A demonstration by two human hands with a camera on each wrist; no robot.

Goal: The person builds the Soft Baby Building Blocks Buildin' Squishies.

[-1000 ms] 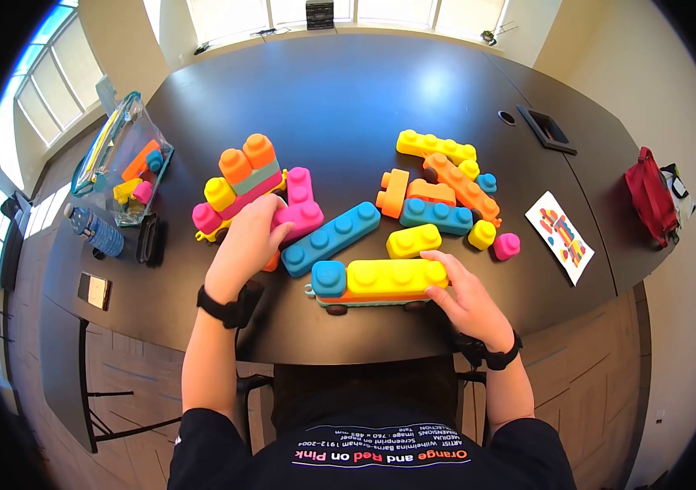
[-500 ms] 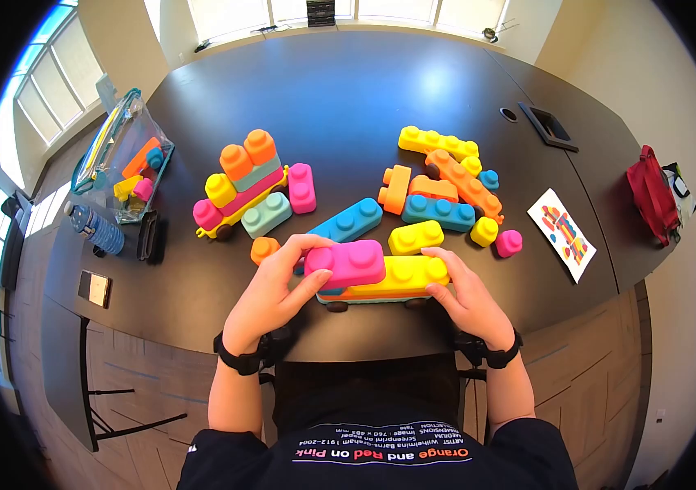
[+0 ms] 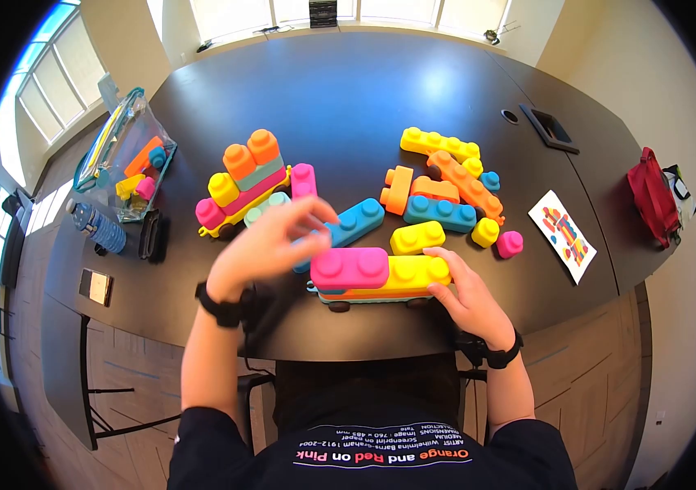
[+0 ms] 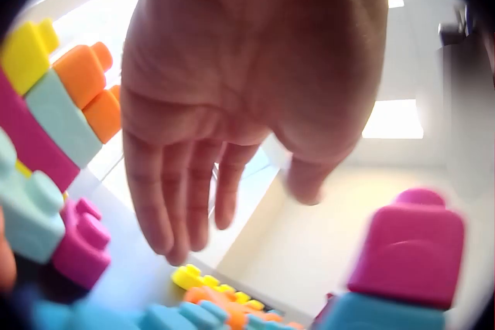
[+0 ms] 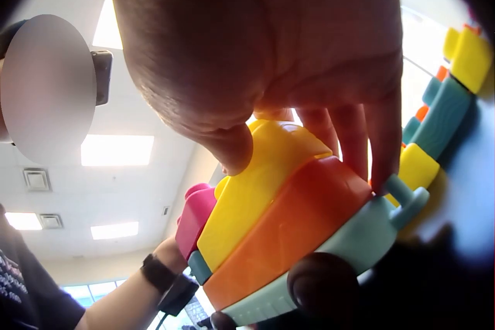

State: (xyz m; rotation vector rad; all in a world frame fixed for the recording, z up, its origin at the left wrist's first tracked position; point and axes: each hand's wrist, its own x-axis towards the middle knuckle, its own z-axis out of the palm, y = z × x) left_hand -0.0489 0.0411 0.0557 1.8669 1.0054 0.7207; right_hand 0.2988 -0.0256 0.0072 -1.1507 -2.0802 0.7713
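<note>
The car (image 3: 401, 293) stands on the table (image 3: 364, 336) close to the near edge. At its right end the right hand (image 3: 477, 302) pinches the yellow brick (image 3: 415, 268), thumb on the near side, fingers on the far side. The left hand (image 3: 268, 245), blurred, hangs above the table just left of the car, its fingers loosely extended and apart from the thumb, gripping nothing.

The weak spot, to my eye, is the pink brick (image 3: 350, 268): it sits on top at the left end, over the small blue brick (image 5: 199, 266), with no hand on it. I can't tell whether it is pressed fully home; if not, a knock from the left hand could pop it off. The car has wheels, so a loosened right hand might let it roll under a sideways push. A low sweep could also shove the long blue brick (image 3: 359, 220) into the short yellow one (image 3: 418, 238).
</note>
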